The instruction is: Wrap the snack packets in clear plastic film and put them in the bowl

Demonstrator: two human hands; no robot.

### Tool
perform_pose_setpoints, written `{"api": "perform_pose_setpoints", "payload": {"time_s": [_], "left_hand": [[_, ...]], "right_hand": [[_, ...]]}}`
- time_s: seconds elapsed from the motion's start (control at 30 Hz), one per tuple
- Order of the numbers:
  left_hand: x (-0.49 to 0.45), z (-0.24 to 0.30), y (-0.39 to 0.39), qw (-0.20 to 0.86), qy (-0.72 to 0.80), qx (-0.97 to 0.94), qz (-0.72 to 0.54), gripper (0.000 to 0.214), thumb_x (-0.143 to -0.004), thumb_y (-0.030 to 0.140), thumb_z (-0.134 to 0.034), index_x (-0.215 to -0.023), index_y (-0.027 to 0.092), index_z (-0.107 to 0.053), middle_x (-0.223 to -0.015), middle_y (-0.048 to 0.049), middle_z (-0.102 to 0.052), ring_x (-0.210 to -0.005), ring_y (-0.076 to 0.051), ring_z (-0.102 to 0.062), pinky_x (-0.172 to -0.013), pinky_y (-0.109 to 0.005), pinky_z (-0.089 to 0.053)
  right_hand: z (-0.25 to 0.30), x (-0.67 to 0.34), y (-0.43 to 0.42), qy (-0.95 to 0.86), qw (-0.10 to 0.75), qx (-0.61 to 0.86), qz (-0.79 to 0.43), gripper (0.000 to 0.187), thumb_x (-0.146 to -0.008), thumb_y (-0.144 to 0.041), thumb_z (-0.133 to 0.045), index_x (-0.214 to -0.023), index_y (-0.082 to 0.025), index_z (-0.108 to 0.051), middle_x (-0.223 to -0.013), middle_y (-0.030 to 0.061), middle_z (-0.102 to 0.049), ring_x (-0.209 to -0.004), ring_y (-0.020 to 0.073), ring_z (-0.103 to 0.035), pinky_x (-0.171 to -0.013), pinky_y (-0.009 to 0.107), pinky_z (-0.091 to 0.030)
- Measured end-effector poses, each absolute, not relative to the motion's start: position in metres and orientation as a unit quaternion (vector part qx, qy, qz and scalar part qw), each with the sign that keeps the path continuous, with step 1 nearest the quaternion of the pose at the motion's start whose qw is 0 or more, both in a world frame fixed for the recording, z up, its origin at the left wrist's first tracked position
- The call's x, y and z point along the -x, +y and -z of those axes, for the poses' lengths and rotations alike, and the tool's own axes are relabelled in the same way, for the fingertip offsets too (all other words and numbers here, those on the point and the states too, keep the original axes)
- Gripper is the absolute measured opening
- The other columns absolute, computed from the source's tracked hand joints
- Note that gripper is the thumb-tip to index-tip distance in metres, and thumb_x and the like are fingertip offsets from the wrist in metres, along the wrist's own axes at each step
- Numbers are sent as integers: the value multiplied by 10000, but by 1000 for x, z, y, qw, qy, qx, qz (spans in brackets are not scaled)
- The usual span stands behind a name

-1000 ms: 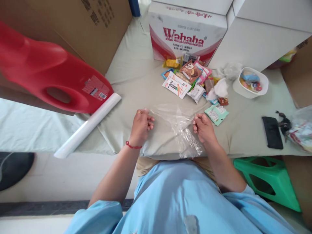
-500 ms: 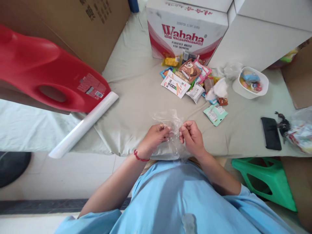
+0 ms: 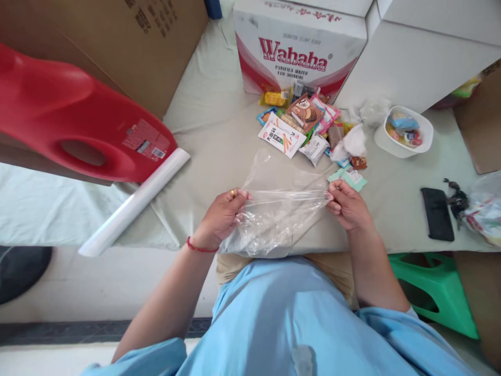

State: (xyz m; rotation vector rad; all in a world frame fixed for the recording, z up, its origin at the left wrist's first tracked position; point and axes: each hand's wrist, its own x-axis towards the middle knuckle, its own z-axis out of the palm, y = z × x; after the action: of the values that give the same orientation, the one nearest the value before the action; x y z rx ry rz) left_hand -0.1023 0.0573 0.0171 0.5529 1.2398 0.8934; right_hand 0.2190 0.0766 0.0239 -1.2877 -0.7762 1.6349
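Observation:
A clear plastic bag [image 3: 270, 219] is stretched sideways between my hands at the table's front edge. My left hand [image 3: 223, 216], with a ring and a red bracelet, pinches its left side. Its right side is pinched by my right hand [image 3: 348, 206], which partly covers a light green packet [image 3: 354, 178]. Beyond the bag lies a heap of snack packets, among them a white packet with stick pictures [image 3: 279, 137], a brown wafer packet [image 3: 304, 112] and a small white packet [image 3: 314, 149].
At the left, a red jug [image 3: 86, 115] and a white plastic roll [image 3: 136, 201] lie near a cardboard box [image 3: 117, 47]. A Wahaba-style printed carton [image 3: 299, 57] stands behind the snacks. To the right are a white tub [image 3: 399, 149], a black phone [image 3: 436, 214] and a green stool [image 3: 450, 303].
My hands have moved apart, left hand leftward and right hand rightward. The bag, bunched between them before, is now spread wide. My right hand now overlaps the light green packet.

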Motion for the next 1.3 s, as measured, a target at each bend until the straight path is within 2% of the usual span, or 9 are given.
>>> {"api": "perform_pose_setpoints", "payload": {"time_s": [0.23,0.33,0.5,0.63,0.73,1.03,1.13,1.2,1.3], "left_hand": [[131,-15,59,704,550,-278,-354,440,-729,561,-905,-807,170,-719,-562,79,-356,-418,-37,-249,-364,-186,-168],[128,-12,58,699,554,-275,-358,420,-775,578,-861,-825,181,-732,-555,82,-311,-419,-43,-217,-367,-192,-153],[110,-14,55,660,592,-279,-369,409,-831,586,-802,-827,179,-756,-543,74,-303,-445,-70,-261,-382,-194,-185],[97,-18,53,665,583,-299,-357,420,-829,585,-804,-830,168,-753,-534,76,-294,-435,-74,-285,-398,-208,-223],[100,-19,57,659,597,-290,-353,427,-836,594,-791,-790,174,-725,-524,76,-293,-421,-72,-265,-392,-220,-199],[136,-6,61,591,670,-314,-322,445,-821,621,-780,-861,182,-718,-534,67,-370,-428,-104,-337,-426,-252,-231],[137,-8,58,412,743,-383,-363,533,-792,584,-805,-1123,186,-681,-737,4,-574,-591,-166,-525,-567,-300,-432],[133,-15,55,233,766,-467,-374,628,-754,494,-852,-1261,192,-637,-1024,-97,-669,-879,-262,-651,-823,-411,-535],[122,-21,49,100,669,-644,-358,531,-801,392,-822,-1285,231,-674,-1314,-164,-658,-1311,-379,-582,-1167,-548,-390]], "right_hand": [[-19,-250,90,-356,422,546,-630,499,-691,-491,-947,-863,-223,-563,-653,-75,-538,-446,30,-340,-412,162,-245],[-12,-249,94,-364,416,580,-599,538,-700,-576,-925,-908,-229,-570,-694,-53,-610,-477,58,-482,-417,162,-349],[0,-228,91,-308,395,652,-569,663,-866,-793,-653,-1269,-282,-527,-821,31,-758,-619,196,-734,-474,265,-549],[3,-202,83,-348,376,630,-584,886,-768,-580,-861,-1484,-274,-437,-745,-9,-729,-630,209,-725,-489,277,-558],[-1,-196,79,-391,382,599,-584,867,-689,-366,-915,-1435,-246,-491,-667,-74,-646,-579,170,-657,-492,260,-530],[2,-224,66,-390,377,580,-608,610,-714,-403,-891,-1217,-223,-596,-737,-86,-601,-534,104,-587,-483,243,-484],[7,-219,56,-398,391,584,-590,563,-734,-410,-877,-1192,-226,-606,-759,-77,-604,-546,106,-595,-502,252,-505],[9,-214,50,-402,405,583,-578,533,-746,-399,-866,-1187,-240,-611,-771,-71,-609,-555,113,-601,-507,257,-514],[10,-209,45,-409,411,587,-565,505,-767,-396,-845,-1192,-253,-611,-796,-63,-614,-528,108,-579,-465,249,-485]]}}
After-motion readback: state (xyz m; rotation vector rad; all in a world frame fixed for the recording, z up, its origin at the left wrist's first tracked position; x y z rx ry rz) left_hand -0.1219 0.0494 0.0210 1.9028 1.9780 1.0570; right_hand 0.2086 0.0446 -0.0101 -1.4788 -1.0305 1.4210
